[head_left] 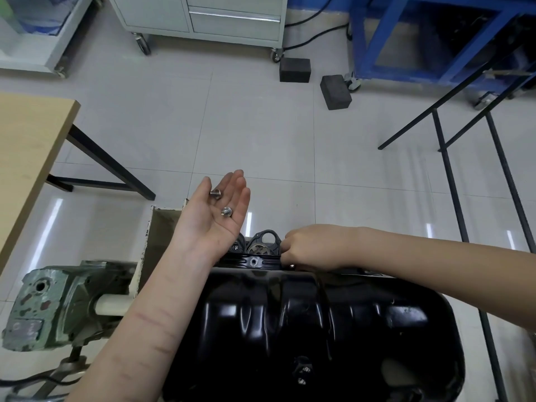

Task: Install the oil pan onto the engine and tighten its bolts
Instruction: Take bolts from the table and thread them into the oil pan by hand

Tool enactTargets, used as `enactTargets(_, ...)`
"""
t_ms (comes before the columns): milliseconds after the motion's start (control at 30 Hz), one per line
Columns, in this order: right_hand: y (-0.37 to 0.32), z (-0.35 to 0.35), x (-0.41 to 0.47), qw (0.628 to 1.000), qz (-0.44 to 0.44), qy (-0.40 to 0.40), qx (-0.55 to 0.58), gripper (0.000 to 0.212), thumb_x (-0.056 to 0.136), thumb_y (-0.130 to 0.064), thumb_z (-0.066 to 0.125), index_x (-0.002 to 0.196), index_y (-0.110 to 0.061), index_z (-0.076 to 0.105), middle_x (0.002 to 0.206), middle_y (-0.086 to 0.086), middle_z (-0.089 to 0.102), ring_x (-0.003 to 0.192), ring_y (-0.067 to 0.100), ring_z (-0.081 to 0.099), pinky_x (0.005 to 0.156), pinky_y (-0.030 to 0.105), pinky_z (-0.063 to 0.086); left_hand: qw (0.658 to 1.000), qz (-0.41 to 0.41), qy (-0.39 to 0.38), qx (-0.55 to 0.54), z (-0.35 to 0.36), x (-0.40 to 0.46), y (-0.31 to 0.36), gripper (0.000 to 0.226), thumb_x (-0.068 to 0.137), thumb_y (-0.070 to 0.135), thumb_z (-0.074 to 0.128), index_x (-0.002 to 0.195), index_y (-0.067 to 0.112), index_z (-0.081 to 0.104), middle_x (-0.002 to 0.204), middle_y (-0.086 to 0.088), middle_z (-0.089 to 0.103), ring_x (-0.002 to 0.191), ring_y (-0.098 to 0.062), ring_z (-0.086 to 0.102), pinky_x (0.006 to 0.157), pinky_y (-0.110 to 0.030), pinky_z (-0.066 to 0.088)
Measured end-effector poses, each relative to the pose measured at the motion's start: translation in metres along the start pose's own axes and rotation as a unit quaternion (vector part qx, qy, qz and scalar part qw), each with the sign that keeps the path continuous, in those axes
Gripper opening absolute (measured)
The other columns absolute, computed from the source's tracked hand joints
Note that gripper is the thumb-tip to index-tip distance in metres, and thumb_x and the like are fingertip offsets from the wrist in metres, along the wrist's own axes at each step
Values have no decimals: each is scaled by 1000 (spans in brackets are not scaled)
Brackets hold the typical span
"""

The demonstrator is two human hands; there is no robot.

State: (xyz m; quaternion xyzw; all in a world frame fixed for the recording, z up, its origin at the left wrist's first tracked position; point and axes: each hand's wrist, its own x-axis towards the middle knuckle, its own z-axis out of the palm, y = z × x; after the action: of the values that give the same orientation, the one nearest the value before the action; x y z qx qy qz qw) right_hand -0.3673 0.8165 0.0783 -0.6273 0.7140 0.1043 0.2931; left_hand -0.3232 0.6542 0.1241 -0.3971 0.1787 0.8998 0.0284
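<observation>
A glossy black oil pan (pixel 313 323) lies on the engine in the lower middle, its far flange (pixel 261 261) showing a bolt seated in one hole. My left hand (pixel 220 216) is held palm up above the pan's far left corner, fingers straight, with two silver bolts (pixel 221 202) lying loose on it. My right hand (pixel 307 248) reaches over the far flange with fingers curled down, pinching a bolt (pixel 291 266) at the flange edge. Engine gears (pixel 261 248) show just beyond the flange.
A green engine-stand gearbox (pixel 58 303) with a crank handle sits at lower left. A wooden table (pixel 26 146) stands at left. On the tiled floor lie two black blocks (pixel 335 91); a grey wheeled cabinet (pixel 232 18), a blue frame (pixel 435 39) and black metal bars (pixel 452 181) stand around.
</observation>
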Motion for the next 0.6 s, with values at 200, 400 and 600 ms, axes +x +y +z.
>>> enactTargets(200,-1,-4,0,1000,8,-13,-25,22,93,-8,38,106,-3,55,106,12,57,99,28,51,65,30,30,1000,-7,1,-7,0,0,0,38,100,28,37,83,0,57,64,-8,70,51,-14,67,43,-23,52)
enactTargets(400,-5,-4,-2,998,4,-21,-55,23,93,-6,36,108,-5,53,105,12,57,99,27,51,64,31,30,1000,-10,0,-7,0,0,1,38,99,28,37,84,0,57,64,-8,70,52,-14,67,42,-23,52)
enactTargets(600,-4,-6,-4,998,-13,-24,-60,25,94,-8,37,114,-8,52,111,10,52,106,24,45,64,29,29,1000,-13,1,-6,1,-1,0,38,99,28,37,83,0,57,63,-8,70,51,-13,67,43,-23,52)
